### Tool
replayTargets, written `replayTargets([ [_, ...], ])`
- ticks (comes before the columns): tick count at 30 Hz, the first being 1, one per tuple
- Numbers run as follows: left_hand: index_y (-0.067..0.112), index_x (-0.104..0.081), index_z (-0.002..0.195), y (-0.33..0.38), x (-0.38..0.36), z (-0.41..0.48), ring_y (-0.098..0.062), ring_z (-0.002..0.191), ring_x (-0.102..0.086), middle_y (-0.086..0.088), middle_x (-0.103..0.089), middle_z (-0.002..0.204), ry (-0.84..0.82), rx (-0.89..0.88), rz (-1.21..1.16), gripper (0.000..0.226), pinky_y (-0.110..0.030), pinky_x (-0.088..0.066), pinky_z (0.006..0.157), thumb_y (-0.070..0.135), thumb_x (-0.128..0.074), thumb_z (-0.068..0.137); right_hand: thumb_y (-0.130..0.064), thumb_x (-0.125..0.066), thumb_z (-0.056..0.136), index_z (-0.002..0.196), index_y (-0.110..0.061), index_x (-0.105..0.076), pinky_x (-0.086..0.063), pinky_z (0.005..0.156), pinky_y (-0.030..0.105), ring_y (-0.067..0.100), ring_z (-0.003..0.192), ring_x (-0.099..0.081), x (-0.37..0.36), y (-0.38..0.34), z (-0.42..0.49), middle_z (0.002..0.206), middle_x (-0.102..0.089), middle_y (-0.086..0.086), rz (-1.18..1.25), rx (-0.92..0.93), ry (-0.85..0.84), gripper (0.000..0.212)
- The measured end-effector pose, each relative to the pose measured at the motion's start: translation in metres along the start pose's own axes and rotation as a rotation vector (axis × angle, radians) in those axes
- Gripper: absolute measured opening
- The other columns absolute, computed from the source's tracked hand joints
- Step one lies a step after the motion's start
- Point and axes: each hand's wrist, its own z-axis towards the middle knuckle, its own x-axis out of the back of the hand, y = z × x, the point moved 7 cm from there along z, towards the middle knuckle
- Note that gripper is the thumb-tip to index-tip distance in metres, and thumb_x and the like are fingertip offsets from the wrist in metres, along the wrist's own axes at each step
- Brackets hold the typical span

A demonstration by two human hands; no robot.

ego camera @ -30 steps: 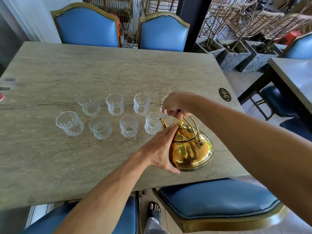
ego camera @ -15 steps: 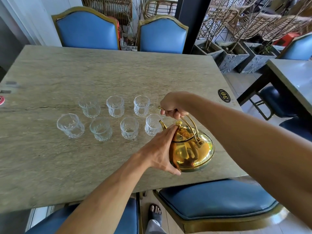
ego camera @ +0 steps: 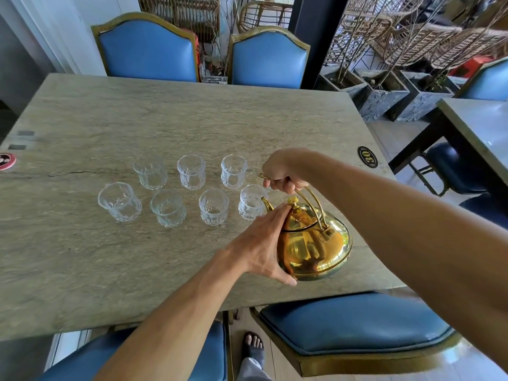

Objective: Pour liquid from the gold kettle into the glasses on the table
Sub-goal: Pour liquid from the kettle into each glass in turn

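Gripping the wire handle point(ego camera: 308, 195) from above, the right hand point(ego camera: 284, 171) is closed around it and holds the gold kettle point(ego camera: 313, 243) near the table's point(ego camera: 192, 119) near right edge. The left hand point(ego camera: 264, 240) lies open and flat against the kettle's side, fingertips point(ego camera: 283, 209) by the lid knob point(ego camera: 293, 200). The spout point(ego camera: 266, 203) sits just beside the nearest of 7 clear glasses point(ego camera: 251, 202), set in 2 rows, all looking empty.

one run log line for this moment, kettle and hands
phase: pre-pour | right hand: grips handle | left hand: on gold kettle side, fingertip at lid | spout: toward nearest glass | glasses: look empty
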Motion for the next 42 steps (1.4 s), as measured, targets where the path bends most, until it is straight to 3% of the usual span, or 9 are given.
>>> replayTargets([
  [8, 0.013, -0.013, 0.157, 0.007, 0.001, -0.002, -0.024, 0.138, -0.044, -0.006, -0.036, 0.154, -0.001, 0.002, 0.01, 0.149, -0.048, -0.033, 0.122, 0.054, -0.102, 0.046, -0.011, -0.022, 0.101, 0.088, -0.007, -0.048, -0.016, 0.029, 0.008, 0.006, 0.022, -0.023, 0.001, 0.002, -0.005, 0.05, -0.03, -0.002, 0.02, -0.004, 0.009, 0.029],
  [17, 0.016, -0.014, 0.156, 0.005, 0.0, -0.001, -0.023, 0.137, -0.045, -0.004, -0.037, 0.152, -0.007, 0.016, -0.004, 0.147, -0.049, -0.035, 0.12, 0.058, -0.1, 0.044, -0.01, -0.021, 0.101, 0.081, -0.007, -0.047, -0.015, 0.029, 0.008, 0.007, 0.022, -0.022, 0.0, 0.001, -0.007, 0.041, -0.03, -0.002, 0.008, -0.014, 0.004, 0.033],
  [22, 0.016, -0.015, 0.154, 0.01, 0.003, -0.002, -0.022, 0.134, -0.046, -0.003, -0.039, 0.15, 0.001, 0.003, -0.011, 0.145, -0.047, -0.035, 0.121, 0.054, -0.102, 0.045, -0.011, -0.022, 0.102, 0.094, -0.005, -0.051, -0.016, 0.028, 0.008, 0.006, 0.022, -0.023, 0.001, 0.0, -0.008, 0.055, -0.031, -0.001, -0.015, -0.014, 0.021, 0.031],
  [28, 0.016, -0.015, 0.154, 0.012, 0.003, -0.003, -0.022, 0.133, -0.046, -0.003, -0.039, 0.149, -0.004, 0.01, -0.013, 0.144, -0.045, -0.034, 0.121, 0.054, -0.102, 0.046, -0.01, -0.02, 0.102, 0.087, -0.006, -0.048, -0.015, 0.028, 0.008, 0.006, 0.021, -0.021, 0.0, 0.0, -0.007, 0.049, -0.031, -0.001, -0.008, -0.021, 0.01, 0.032],
  [34, 0.016, -0.016, 0.154, 0.013, 0.005, -0.003, -0.021, 0.133, -0.046, -0.003, -0.04, 0.149, 0.0, 0.005, -0.013, 0.142, -0.043, -0.033, 0.122, 0.053, -0.102, 0.046, -0.009, -0.02, 0.103, 0.102, -0.005, -0.049, -0.016, 0.029, 0.008, 0.006, 0.021, -0.022, 0.0, -0.003, -0.01, 0.057, -0.031, -0.001, -0.045, -0.017, 0.017, 0.029],
  [39, 0.017, -0.015, 0.154, 0.009, 0.004, -0.001, -0.023, 0.133, -0.048, -0.003, -0.04, 0.148, -0.007, 0.028, -0.006, 0.145, -0.048, -0.036, 0.12, 0.057, -0.101, 0.044, -0.01, -0.019, 0.102, 0.079, -0.006, -0.048, -0.016, 0.027, 0.008, 0.007, 0.02, -0.022, -0.001, -0.002, -0.007, 0.041, -0.032, -0.001, -0.029, -0.035, 0.0, 0.037],
  [42, 0.018, -0.016, 0.154, 0.007, 0.004, 0.0, -0.024, 0.133, -0.049, -0.002, -0.041, 0.148, -0.008, 0.033, -0.009, 0.145, -0.048, -0.038, 0.119, 0.058, -0.1, 0.043, -0.011, -0.019, 0.102, 0.079, -0.007, -0.048, -0.016, 0.026, 0.009, 0.007, 0.021, -0.021, 0.0, -0.003, -0.006, 0.048, -0.032, -0.001, -0.033, -0.036, 0.013, 0.037],
])
